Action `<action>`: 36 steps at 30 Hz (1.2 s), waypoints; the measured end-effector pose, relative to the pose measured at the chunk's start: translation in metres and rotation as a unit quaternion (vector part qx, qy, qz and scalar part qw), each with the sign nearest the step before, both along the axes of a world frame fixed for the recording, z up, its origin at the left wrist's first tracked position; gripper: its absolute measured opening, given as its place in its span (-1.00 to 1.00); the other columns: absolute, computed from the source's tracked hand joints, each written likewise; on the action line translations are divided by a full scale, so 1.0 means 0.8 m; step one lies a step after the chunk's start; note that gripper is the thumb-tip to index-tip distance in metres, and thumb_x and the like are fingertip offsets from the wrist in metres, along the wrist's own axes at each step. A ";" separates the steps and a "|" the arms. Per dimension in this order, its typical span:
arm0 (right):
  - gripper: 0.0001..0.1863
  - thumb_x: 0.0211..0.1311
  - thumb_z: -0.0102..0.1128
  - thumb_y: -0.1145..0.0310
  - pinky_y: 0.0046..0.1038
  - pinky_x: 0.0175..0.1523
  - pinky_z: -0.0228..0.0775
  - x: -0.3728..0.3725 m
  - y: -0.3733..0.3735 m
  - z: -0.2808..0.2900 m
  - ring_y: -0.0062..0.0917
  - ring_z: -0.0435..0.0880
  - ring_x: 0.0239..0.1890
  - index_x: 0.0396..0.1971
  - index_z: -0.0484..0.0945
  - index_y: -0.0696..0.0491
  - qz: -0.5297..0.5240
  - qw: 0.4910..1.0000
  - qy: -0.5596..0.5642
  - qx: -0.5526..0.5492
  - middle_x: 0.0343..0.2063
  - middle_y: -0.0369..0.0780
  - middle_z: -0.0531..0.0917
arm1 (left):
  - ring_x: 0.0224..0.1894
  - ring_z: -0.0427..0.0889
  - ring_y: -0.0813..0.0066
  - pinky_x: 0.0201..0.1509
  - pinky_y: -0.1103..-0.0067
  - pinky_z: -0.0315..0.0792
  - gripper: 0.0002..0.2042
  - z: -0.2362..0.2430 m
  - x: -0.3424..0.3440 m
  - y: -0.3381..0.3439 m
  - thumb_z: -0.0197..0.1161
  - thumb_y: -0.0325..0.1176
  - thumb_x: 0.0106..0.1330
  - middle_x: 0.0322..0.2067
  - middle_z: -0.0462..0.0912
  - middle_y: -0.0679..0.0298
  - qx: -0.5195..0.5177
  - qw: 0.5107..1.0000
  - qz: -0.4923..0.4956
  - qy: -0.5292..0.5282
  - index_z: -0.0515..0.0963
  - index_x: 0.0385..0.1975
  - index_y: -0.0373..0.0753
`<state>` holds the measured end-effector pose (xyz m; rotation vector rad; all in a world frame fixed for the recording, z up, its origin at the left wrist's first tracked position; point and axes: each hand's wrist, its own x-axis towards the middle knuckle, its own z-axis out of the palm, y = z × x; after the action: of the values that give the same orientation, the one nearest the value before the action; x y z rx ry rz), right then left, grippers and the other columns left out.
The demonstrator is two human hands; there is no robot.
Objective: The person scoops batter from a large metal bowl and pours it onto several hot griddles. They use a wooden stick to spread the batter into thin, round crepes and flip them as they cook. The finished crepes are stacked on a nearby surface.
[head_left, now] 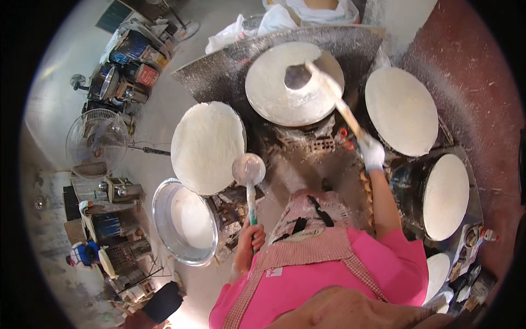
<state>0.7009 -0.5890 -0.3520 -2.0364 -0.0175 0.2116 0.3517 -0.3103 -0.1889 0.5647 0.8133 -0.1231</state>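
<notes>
My left hand [251,239] is closed on the handle of a round metal ladle [247,170], held upright between the left griddle [207,147] and a steel basin of white batter [185,223]. My right hand [371,154], in a white glove, grips a long wooden spreading tool [345,113]. That tool reaches onto the middle griddle [274,82], where a white layer covers the surface except for a dark bare patch near its end. Pale round layers also lie on the upper right griddle [401,109] and the lower right one [446,197].
At the left stand a caged fan [97,143] and cluttered work stations with buckets [147,73] and pots. A person in blue [87,252] is at the lower left, near another person's dark sleeve [161,301]. White bags [282,21] sit behind the middle griddle's metal shield.
</notes>
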 end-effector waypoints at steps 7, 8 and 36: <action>-0.68 0.13 0.02 0.10 -0.45 -0.24 0.44 -0.071 -0.008 -0.014 -0.41 0.61 -0.35 -0.19 0.55 -0.06 0.112 0.962 -0.143 -0.205 -0.32 -0.15 0.61 | -0.86 0.06 0.70 -0.88 0.74 -0.04 -0.49 -0.002 0.037 -0.009 -0.08 -0.51 0.16 -0.76 0.11 0.42 0.003 0.998 -0.010 0.054 0.10 0.12 0.07; -0.68 0.12 0.04 0.12 -0.47 -0.18 0.42 -0.043 -0.027 -0.062 -0.42 0.60 -0.28 -0.16 0.53 -0.07 0.071 0.959 -0.159 -0.221 -0.26 -0.16 0.59 | -0.85 0.06 0.72 -0.89 0.75 -0.03 -0.55 0.004 0.042 -0.013 -0.09 -0.52 0.17 -0.76 0.12 0.43 0.000 0.999 -0.013 0.042 0.14 0.06 0.05; -0.74 -0.04 0.28 0.44 -0.65 -0.31 0.34 0.056 0.133 0.019 -0.71 0.50 -0.45 -0.29 0.59 0.16 0.008 0.967 0.092 0.238 -0.47 -0.32 0.61 | -0.82 0.05 0.76 -0.86 0.79 -0.02 -0.58 0.004 0.024 0.019 -0.10 -0.49 0.20 -0.74 0.11 0.45 -0.005 0.998 0.045 0.046 0.16 0.07 0.01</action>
<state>0.7454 -0.4828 -0.3364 -1.5332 0.0284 0.3690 0.3709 -0.2949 -0.1860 0.5160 0.9266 -0.0715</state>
